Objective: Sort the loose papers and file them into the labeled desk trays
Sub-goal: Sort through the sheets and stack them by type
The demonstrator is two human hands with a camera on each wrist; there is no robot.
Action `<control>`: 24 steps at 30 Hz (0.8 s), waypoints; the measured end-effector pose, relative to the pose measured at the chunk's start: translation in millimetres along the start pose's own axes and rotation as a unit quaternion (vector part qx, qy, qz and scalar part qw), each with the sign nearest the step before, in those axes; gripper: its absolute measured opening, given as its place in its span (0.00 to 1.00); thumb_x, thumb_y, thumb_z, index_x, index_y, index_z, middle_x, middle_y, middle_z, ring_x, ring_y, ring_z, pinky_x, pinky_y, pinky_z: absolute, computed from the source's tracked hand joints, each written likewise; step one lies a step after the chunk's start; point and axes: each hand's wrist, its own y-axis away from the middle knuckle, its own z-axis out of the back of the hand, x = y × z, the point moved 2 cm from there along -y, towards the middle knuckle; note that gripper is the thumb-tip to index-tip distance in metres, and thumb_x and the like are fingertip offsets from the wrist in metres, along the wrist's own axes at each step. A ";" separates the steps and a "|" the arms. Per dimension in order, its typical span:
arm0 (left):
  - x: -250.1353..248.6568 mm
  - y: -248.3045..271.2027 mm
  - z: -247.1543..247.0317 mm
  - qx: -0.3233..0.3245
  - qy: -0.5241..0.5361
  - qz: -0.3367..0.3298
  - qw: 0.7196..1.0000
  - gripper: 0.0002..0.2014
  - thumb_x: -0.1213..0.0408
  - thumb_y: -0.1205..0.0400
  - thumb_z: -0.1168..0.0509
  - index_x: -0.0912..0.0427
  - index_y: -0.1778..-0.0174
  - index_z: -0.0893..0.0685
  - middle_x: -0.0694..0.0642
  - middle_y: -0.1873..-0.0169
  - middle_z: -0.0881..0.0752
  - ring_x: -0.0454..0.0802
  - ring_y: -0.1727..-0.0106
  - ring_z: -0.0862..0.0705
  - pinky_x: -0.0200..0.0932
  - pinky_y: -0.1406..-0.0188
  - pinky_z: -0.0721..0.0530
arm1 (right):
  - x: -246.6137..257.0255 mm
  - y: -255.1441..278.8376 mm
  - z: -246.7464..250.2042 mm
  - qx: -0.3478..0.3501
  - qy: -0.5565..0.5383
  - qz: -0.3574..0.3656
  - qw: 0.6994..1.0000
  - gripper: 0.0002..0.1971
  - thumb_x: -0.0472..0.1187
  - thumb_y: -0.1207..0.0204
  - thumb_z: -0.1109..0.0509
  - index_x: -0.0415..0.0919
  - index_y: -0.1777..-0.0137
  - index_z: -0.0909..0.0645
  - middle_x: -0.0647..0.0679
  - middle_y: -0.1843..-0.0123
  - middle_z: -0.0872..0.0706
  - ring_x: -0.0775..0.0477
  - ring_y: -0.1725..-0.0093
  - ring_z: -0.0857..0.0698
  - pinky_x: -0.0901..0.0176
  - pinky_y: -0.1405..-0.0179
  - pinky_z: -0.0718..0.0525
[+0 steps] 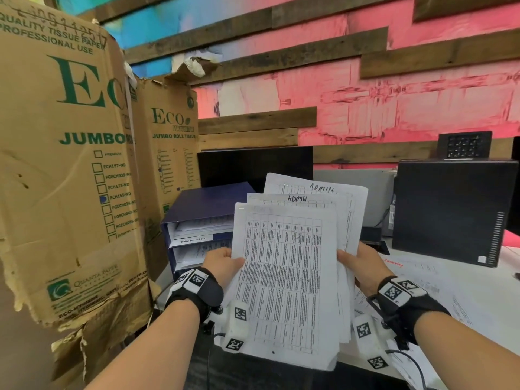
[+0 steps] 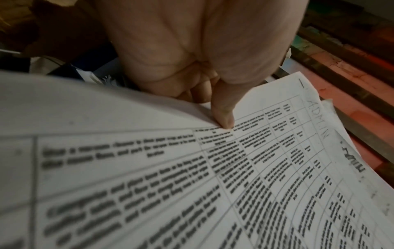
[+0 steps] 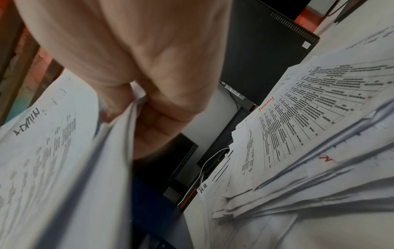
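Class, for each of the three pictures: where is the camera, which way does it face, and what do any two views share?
Head: worn on the head, facing forward and down at the held papers; left hand, right hand and forearms show.
Left wrist: looks along the left hand; thumb presses the top sheet.
Right wrist: looks along the right hand; desk pile beyond.
Shared: the handwritten ADMIN label appears in all three views.

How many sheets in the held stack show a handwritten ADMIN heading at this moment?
3. The head view shows two: rearmost sheet, middle sheet. The front sheet bears a faint one, legible from the left wrist. Left hand and right hand grip the stack; more may be hidden.
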 end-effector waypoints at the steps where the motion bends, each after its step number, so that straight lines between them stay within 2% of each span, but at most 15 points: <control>1: -1.3 1.6 -2.4 -0.010 0.006 -0.013 1.000 0.03 0.70 0.24 0.29 0.61 0.58 0.15 0.60 0.56 0.10 0.60 0.53 0.11 0.61 0.47 0.13 | -1.4 0.4 -1.2 0.007 0.008 0.000 1.000 0.12 0.34 0.24 0.29 0.44 0.41 0.16 0.44 0.44 0.10 0.39 0.45 0.12 0.34 0.41 0.17; 5: -7.0 7.2 -6.4 -0.042 0.037 -0.049 0.997 0.09 0.74 0.26 0.28 0.60 0.53 0.18 0.57 0.58 0.11 0.54 0.58 0.12 0.48 0.55 0.13 | -4.8 0.5 -4.0 0.009 0.023 -0.005 1.000 0.10 0.34 0.23 0.30 0.46 0.45 0.15 0.43 0.47 0.10 0.37 0.47 0.11 0.32 0.47 0.14; 8: -4.5 4.5 -3.6 -0.054 0.064 -0.055 0.995 0.06 0.76 0.26 0.27 0.62 0.59 0.17 0.60 0.62 0.10 0.57 0.61 0.12 0.50 0.55 0.12 | -3.8 3.1 -3.7 -0.007 0.042 0.009 0.999 0.09 0.33 0.24 0.29 0.45 0.48 0.15 0.43 0.47 0.10 0.40 0.47 0.12 0.37 0.45 0.14; 11: -0.1 5.1 -0.9 -0.029 0.083 -0.051 0.995 0.05 0.76 0.26 0.28 0.63 0.62 0.15 0.62 0.61 0.09 0.57 0.60 0.12 0.54 0.52 0.12 | -2.2 6.2 -3.2 -0.022 0.055 0.018 0.998 0.10 0.32 0.25 0.29 0.44 0.46 0.16 0.45 0.46 0.11 0.43 0.47 0.13 0.42 0.42 0.15; 15: 3.8 6.9 3.3 -0.003 0.092 -0.055 0.994 0.08 0.81 0.26 0.30 0.65 0.64 0.16 0.63 0.61 0.10 0.59 0.58 0.13 0.54 0.52 0.13 | 0.0 10.7 -4.2 -0.031 0.039 0.007 0.999 0.07 0.31 0.23 0.31 0.40 0.48 0.16 0.47 0.52 0.11 0.44 0.52 0.12 0.49 0.51 0.14; 17: 5.9 5.8 5.3 -0.004 0.092 -0.058 0.994 0.13 0.87 0.26 0.35 0.65 0.70 0.20 0.56 0.66 0.10 0.56 0.60 0.13 0.46 0.61 0.13 | 0.2 11.5 -4.7 -0.026 0.064 0.005 0.998 0.04 0.33 0.23 0.31 0.38 0.51 0.16 0.44 0.55 0.10 0.42 0.55 0.11 0.45 0.55 0.12; 19: 6.7 5.8 5.4 0.000 0.097 -0.056 0.994 0.17 0.91 0.27 0.41 0.66 0.73 0.23 0.55 0.69 0.10 0.53 0.63 0.13 0.40 0.71 0.15 | -0.9 10.5 -5.7 -0.024 0.083 0.008 0.996 0.04 0.34 0.24 0.31 0.38 0.52 0.15 0.42 0.55 0.10 0.40 0.55 0.11 0.42 0.55 0.11; 20: 6.5 5.6 5.6 -0.001 0.097 -0.057 0.994 0.17 0.91 0.26 0.41 0.66 0.73 0.23 0.56 0.68 0.10 0.53 0.64 0.13 0.39 0.72 0.15 | -1.7 9.8 -6.4 -0.023 0.083 0.007 0.996 0.04 0.34 0.24 0.31 0.38 0.51 0.15 0.42 0.54 0.10 0.40 0.54 0.11 0.42 0.54 0.11; 24: 6.9 3.2 5.3 -0.019 0.083 -0.068 0.994 0.04 0.79 0.24 0.31 0.66 0.61 0.15 0.60 0.62 0.09 0.54 0.60 0.12 0.46 0.57 0.13 | -2.0 9.8 -9.0 0.003 0.034 -0.007 0.999 0.08 0.33 0.25 0.28 0.41 0.47 0.15 0.44 0.51 0.09 0.41 0.51 0.10 0.40 0.47 0.13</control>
